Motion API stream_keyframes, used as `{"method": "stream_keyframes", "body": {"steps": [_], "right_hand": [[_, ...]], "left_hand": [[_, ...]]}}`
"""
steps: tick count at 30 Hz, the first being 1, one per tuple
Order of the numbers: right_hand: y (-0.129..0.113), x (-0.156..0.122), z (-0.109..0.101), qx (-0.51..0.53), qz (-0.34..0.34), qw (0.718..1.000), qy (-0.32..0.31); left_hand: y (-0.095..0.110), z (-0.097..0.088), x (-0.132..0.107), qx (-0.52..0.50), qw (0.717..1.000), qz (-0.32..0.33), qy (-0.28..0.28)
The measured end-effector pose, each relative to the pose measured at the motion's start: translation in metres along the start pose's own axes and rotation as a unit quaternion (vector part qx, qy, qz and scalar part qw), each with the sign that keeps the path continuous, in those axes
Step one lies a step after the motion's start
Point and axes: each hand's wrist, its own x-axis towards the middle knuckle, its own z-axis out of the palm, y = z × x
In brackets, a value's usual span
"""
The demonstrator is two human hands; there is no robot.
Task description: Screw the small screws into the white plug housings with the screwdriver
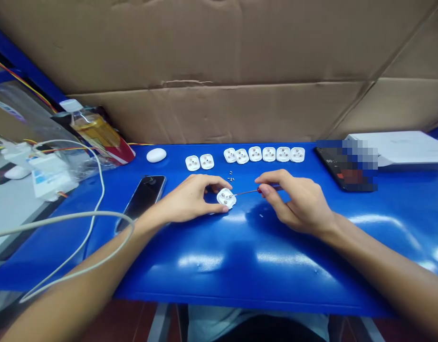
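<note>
My left hand (194, 197) is closed on a small white plastic housing (226, 198) with metal parts set in its face, its edge pinched between thumb and fingers. In my right hand (300, 202) is a thin screwdriver (259, 190) with a red handle, held nearly level. The screwdriver's shaft points left and its tip is at the right edge of the housing; whether it touches a screw I cannot tell. Just behind the housing lie several tiny screws (231, 179). A row of similar white housings (269, 154) stretches along the back, with a pair (192, 163) further left.
A dark phone (142, 194) lies left, near a white oval case (157, 155) and a leaning drink bottle (98, 135). White cables (98, 213) loop over the left forearm. Right stand another phone (342, 171) and a white box (400, 147). Cardboard (219, 57) walls the back.
</note>
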Motion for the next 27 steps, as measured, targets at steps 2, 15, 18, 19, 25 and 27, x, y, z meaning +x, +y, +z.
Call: {"method": "stream_keyframes", "body": {"steps": [2, 15, 18, 19, 25, 27], "right_hand": [[0.001, 0.0, 0.001, -0.003, -0.003, 1.0, -0.003], [0.001, 0.0, -0.001, -0.024, -0.04, 0.999, -0.018], [0.002, 0.0, 0.001, -0.016, -0.039, 0.999, -0.011], [0.002, -0.001, 0.002, -0.018, -0.031, 0.999, -0.009], [-0.001, 0.005, -0.002, -0.011, 0.007, 1.0, -0.018], [-0.001, 0.008, -0.006, 0.017, -0.003, 0.999, -0.049]], "left_hand": [[0.001, 0.0, 0.0, -0.003, 1.0, -0.002, 0.003], [0.002, 0.005, 0.001, -0.004, 1.0, -0.005, 0.03], [0.003, 0.006, 0.002, -0.008, 0.999, -0.013, 0.03], [0.003, 0.006, 0.002, -0.01, 0.999, -0.017, 0.03], [0.002, 0.011, 0.004, -0.015, 0.998, -0.033, 0.042], [0.001, 0.011, 0.005, -0.018, 0.998, -0.031, 0.042]]}}
